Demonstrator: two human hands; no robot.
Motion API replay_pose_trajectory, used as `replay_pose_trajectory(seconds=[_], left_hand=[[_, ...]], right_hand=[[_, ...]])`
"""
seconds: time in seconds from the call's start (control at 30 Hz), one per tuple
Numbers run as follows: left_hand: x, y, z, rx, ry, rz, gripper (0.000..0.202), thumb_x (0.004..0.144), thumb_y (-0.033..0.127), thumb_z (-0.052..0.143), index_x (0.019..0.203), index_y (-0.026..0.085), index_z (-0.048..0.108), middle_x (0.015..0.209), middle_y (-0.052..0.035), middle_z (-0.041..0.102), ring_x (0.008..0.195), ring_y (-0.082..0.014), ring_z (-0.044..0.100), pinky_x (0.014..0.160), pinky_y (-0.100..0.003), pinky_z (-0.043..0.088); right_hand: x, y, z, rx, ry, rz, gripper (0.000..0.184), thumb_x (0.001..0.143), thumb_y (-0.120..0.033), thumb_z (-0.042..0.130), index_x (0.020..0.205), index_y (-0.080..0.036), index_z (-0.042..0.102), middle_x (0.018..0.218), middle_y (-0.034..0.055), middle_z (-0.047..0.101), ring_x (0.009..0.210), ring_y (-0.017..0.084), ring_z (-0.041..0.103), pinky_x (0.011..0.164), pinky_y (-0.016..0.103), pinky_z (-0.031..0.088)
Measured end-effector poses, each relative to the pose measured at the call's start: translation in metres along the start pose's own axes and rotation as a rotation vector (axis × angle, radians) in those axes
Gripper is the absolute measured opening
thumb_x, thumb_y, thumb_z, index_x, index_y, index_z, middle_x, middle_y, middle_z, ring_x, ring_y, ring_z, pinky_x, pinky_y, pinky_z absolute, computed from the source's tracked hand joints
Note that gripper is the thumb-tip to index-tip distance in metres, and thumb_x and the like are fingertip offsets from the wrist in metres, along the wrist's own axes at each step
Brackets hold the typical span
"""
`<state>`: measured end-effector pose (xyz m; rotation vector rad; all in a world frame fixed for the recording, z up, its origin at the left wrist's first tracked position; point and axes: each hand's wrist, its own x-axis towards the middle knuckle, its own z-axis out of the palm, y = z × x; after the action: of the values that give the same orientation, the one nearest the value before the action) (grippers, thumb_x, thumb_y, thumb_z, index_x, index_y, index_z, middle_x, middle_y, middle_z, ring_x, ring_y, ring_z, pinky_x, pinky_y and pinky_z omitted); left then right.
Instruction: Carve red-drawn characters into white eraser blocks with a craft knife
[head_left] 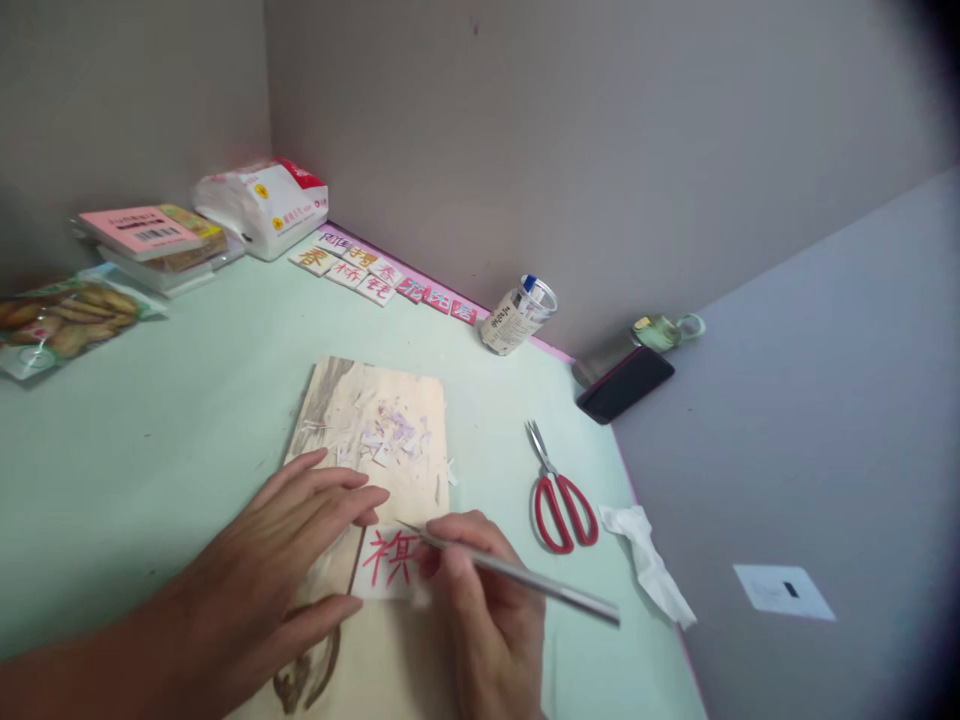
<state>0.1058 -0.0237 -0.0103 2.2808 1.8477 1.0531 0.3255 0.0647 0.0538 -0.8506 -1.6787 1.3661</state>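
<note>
My left hand (289,545) lies flat on a wooden board (375,420), its fingers stretched out and pressing the edge of a small white paper piece (390,562) with red characters. My right hand (487,610) is closed in a pinch round a thin metal craft knife (525,578), whose tip rests at the top of the paper piece. Pale paper scraps (390,432) are scattered on the board beyond my fingers.
Red-handled scissors (559,495) and a crumpled tissue (649,565) lie right of the board. At the back are a row of character tiles (360,268), a tipped jar (517,315), a black phone (625,384), a tissue pack (262,205), stacked boxes (154,240) and a snack bag (64,320).
</note>
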Motion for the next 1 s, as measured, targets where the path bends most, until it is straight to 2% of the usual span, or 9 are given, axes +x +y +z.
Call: replay_pose_trajectory(seconds=[0.07,0.2,0.4,0.57,0.63,0.7,0.77,0.9,1.0], left_hand=[[0.001,0.006,0.001,-0.023,0.008,-0.067,0.056,0.1,0.025,0.064,0.154,0.028,0.052,0.148,-0.0067,0.075,0.148,-0.028,0.065,0.138,-0.051,0.041],[0.001,0.011,0.002,-0.051,0.004,-0.101,0.055,0.097,0.024,0.064,0.15,0.03,0.053,0.147,-0.0054,0.075,0.148,-0.0287,0.065,0.138,-0.051,0.041],[0.002,0.013,0.001,-0.101,-0.02,-0.109,0.062,0.096,0.024,0.066,0.155,0.03,0.049,0.148,-0.0044,0.074,0.151,-0.0294,0.061,0.141,-0.05,0.035],[0.007,0.012,-0.004,-0.081,-0.048,-0.062,0.08,0.084,0.028,0.087,0.153,0.031,0.048,0.127,-0.0002,0.078,0.131,-0.0306,0.072,0.142,-0.05,0.032],[0.008,0.005,-0.009,-0.061,-0.063,-0.032,0.079,0.091,0.033,0.083,0.16,0.03,0.044,0.137,-0.0044,0.077,0.138,-0.032,0.07,0.141,-0.052,0.036],[0.007,-0.005,-0.015,-0.043,-0.111,-0.001,0.075,0.102,0.032,0.068,0.171,0.027,0.038,0.165,-0.0094,0.065,0.16,-0.0327,0.055,0.139,-0.05,0.04],[0.005,-0.013,-0.02,-0.04,-0.184,0.1,0.076,0.106,0.024,0.057,0.179,0.028,0.033,0.18,-0.0058,0.052,0.17,-0.0308,0.044,0.139,-0.047,0.043],[0.0,-0.012,-0.017,-0.042,-0.167,0.104,0.081,0.104,0.014,0.05,0.181,0.031,0.032,0.181,-0.0008,0.05,0.17,-0.0295,0.044,0.137,-0.047,0.045],[0.003,-0.002,-0.008,-0.036,-0.011,0.056,0.074,0.104,0.028,0.068,0.173,0.028,0.041,0.172,-0.0102,0.061,0.162,-0.0354,0.055,0.137,-0.055,0.045]], right_hand=[[-0.005,0.006,0.001,-0.073,-0.007,-0.018,0.01,0.109,-0.031,0.077,0.104,-0.026,0.083,0.087,0.0021,0.077,0.074,0.016,0.069,0.067,0.024,0.054],[-0.008,0.01,0.004,-0.131,0.005,0.012,0.016,0.109,-0.03,0.074,0.095,-0.024,0.074,0.079,-0.0001,0.07,0.066,0.015,0.063,0.059,0.023,0.048],[-0.005,0.009,0.005,-0.143,0.024,-0.005,0.017,0.108,-0.03,0.074,0.092,-0.024,0.074,0.078,0.0013,0.07,0.066,0.017,0.062,0.06,0.025,0.048],[-0.007,0.01,0.004,-0.164,0.083,-0.041,0.014,0.108,-0.031,0.077,0.095,-0.026,0.08,0.077,0.0001,0.07,0.063,0.016,0.06,0.058,0.025,0.047],[-0.006,0.009,0.003,-0.142,0.099,0.0,0.014,0.106,-0.034,0.08,0.095,-0.027,0.082,0.078,0.0007,0.07,0.065,0.017,0.062,0.06,0.025,0.049],[-0.006,0.008,0.002,-0.121,0.126,0.049,0.014,0.104,-0.037,0.083,0.095,-0.026,0.082,0.081,0.0016,0.072,0.069,0.018,0.065,0.062,0.025,0.052],[-0.005,0.006,0.001,-0.106,0.157,0.099,0.015,0.102,-0.04,0.086,0.098,-0.026,0.083,0.083,0.0025,0.074,0.071,0.019,0.067,0.064,0.026,0.055],[-0.006,0.004,-0.001,-0.078,0.187,0.12,0.022,0.104,-0.045,0.084,0.1,-0.024,0.08,0.077,0.0011,0.07,0.065,0.018,0.063,0.059,0.026,0.053],[-0.008,0.001,-0.001,-0.064,0.192,0.071,0.028,0.106,-0.047,0.08,0.092,-0.023,0.075,0.074,0.0003,0.065,0.063,0.017,0.06,0.057,0.026,0.05]])
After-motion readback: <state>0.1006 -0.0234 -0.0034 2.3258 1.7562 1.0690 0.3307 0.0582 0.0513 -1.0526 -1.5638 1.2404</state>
